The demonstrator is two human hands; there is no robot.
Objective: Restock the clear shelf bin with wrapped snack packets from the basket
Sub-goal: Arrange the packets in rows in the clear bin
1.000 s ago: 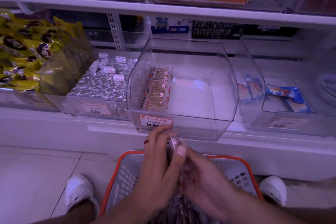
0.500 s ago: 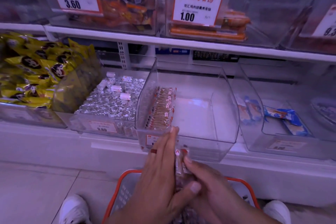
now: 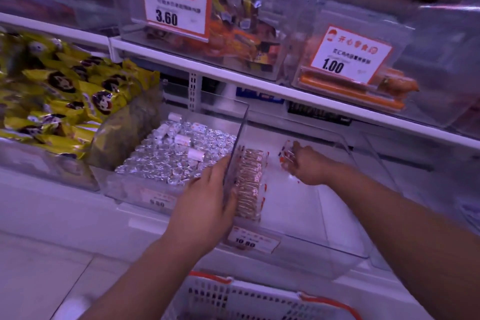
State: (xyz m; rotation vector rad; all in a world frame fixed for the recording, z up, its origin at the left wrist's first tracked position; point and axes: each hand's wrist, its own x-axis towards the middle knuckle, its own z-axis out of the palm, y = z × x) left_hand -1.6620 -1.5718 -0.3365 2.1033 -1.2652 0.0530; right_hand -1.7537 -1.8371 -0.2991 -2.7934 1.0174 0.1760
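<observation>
The clear shelf bin (image 3: 335,249) sits on the lower shelf with a 10.80 price tag on its front. A row of wrapped snack packets (image 3: 249,182) stands along its left wall. My left hand (image 3: 207,205) grips that left wall near the front, thumb inside against the row. My right hand (image 3: 306,166) is inside the bin toward the back, holding a small bunch of wrapped packets (image 3: 287,153) in its fingers. The white basket with the orange rim (image 3: 233,293) is below, at the bottom edge of the view.
A bin of silver foil sweets (image 3: 171,161) stands directly left of the clear bin. Yellow snack bags (image 3: 65,101) fill the far-left bin. An upper shelf (image 3: 259,86) with more bins and price tags overhangs. Another clear bin (image 3: 415,189) sits to the right.
Both hands rose from the basket to the shelf. The right hand carried packets into the bin; the left hand let go of them and took hold of the bin's left wall.
</observation>
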